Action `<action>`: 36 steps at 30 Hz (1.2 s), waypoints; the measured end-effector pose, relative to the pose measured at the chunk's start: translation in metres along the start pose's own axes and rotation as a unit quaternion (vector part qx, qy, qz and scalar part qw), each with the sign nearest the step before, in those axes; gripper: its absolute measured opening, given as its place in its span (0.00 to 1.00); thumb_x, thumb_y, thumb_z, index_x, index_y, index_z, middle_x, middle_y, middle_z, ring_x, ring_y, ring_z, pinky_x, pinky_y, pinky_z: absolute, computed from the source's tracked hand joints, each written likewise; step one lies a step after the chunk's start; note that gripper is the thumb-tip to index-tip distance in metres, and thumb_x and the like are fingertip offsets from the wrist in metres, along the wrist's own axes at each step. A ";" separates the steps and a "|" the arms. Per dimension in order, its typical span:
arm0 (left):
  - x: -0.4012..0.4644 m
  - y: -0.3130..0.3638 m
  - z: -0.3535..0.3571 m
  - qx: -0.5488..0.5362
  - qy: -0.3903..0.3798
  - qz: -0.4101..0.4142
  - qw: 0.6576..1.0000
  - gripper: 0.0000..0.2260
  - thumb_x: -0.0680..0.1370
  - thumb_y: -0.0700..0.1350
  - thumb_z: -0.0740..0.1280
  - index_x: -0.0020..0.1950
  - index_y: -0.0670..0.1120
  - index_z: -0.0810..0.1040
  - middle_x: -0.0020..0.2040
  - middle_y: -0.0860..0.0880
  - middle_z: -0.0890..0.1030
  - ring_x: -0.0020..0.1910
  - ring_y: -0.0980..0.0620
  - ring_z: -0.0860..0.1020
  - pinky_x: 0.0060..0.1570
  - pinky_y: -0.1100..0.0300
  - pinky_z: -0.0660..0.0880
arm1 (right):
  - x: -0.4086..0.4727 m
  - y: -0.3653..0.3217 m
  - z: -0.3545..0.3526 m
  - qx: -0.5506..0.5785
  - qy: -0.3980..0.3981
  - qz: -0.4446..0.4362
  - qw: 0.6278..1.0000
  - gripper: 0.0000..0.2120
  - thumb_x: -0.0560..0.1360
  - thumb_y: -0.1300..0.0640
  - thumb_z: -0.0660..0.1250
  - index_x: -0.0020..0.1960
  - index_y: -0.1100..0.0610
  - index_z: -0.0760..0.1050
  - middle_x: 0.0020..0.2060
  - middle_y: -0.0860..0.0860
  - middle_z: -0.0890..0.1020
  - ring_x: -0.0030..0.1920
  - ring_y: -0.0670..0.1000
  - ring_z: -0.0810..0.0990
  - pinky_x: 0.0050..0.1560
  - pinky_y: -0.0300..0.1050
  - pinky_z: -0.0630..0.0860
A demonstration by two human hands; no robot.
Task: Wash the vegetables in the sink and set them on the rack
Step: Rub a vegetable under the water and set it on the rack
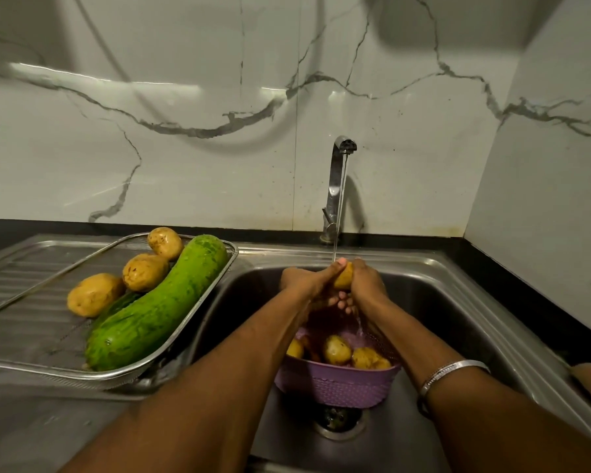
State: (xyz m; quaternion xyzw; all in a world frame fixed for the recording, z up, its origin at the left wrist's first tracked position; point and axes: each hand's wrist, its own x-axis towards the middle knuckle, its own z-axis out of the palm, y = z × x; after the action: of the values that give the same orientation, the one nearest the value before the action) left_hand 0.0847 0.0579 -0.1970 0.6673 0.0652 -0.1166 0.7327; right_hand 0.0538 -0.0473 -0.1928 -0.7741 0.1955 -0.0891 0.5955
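Forearms reach over the sink (458,302) — potato-washing under way.
Left hand (304,279) and right hand (367,279) both curl round a potato (343,278) beneath the tap (336,186); wet skin could slip — dropping it into the purple basket (335,384).

You hold one wet potato (343,276) under the running water, over the sink (458,302). More potatoes (336,349) sit in the purple basket (335,387). On the left rack (215,285) lie three potatoes (145,272) and a big green cucumber (157,308).
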 end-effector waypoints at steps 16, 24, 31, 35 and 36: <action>-0.002 -0.011 -0.001 0.231 0.073 0.247 0.938 0.23 0.81 0.63 0.61 0.36 0.46 0.77 0.32 0.49 0.79 0.34 0.50 0.79 0.37 0.57 0.78 | -0.004 0.000 0.012 -0.236 0.113 -0.163 0.951 0.25 0.85 0.42 0.46 0.46 0.53 0.77 0.42 0.53 0.80 0.43 0.52 0.79 0.48 0.50 0.76; -0.002 -0.010 0.001 0.272 0.135 0.294 0.906 0.18 0.85 0.57 0.50 0.49 0.47 0.72 0.44 0.48 0.77 0.44 0.50 0.76 0.42 0.56 0.70 | -0.007 -0.008 0.024 -0.047 -0.001 -0.057 0.997 0.25 0.86 0.43 0.46 0.43 0.54 0.73 0.37 0.55 0.78 0.38 0.51 0.78 0.44 0.47 0.77; -0.011 -0.011 0.006 0.306 0.117 0.400 0.856 0.16 0.85 0.54 0.50 0.47 0.49 0.72 0.42 0.50 0.77 0.42 0.51 0.76 0.42 0.53 0.74 | -0.008 -0.017 0.013 0.119 -0.045 0.168 0.978 0.28 0.82 0.38 0.55 0.35 0.58 0.72 0.26 0.53 0.71 0.23 0.50 0.68 0.21 0.38 0.64; -0.012 -0.011 0.005 0.197 0.004 0.311 0.930 0.15 0.86 0.50 0.53 0.51 0.46 0.77 0.46 0.45 0.80 0.46 0.50 0.78 0.50 0.51 0.77 | -0.009 -0.010 0.003 0.157 -0.063 0.213 0.962 0.25 0.83 0.43 0.54 0.36 0.58 0.72 0.23 0.53 0.71 0.19 0.48 0.67 0.20 0.34 0.63; -0.013 -0.011 0.005 0.161 -0.025 0.250 0.954 0.14 0.86 0.49 0.54 0.54 0.46 0.78 0.50 0.43 0.81 0.49 0.48 0.79 0.55 0.49 0.77 | -0.007 -0.005 0.001 0.148 -0.055 0.210 0.965 0.23 0.83 0.45 0.55 0.39 0.60 0.74 0.24 0.54 0.72 0.19 0.49 0.69 0.20 0.35 0.64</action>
State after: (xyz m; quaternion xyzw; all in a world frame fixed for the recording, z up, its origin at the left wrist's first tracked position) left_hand 0.0686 0.0533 -0.2034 0.7681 -0.1415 0.0451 0.6229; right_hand 0.0486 -0.0419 -0.1876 -0.6224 0.3054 0.0528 0.7187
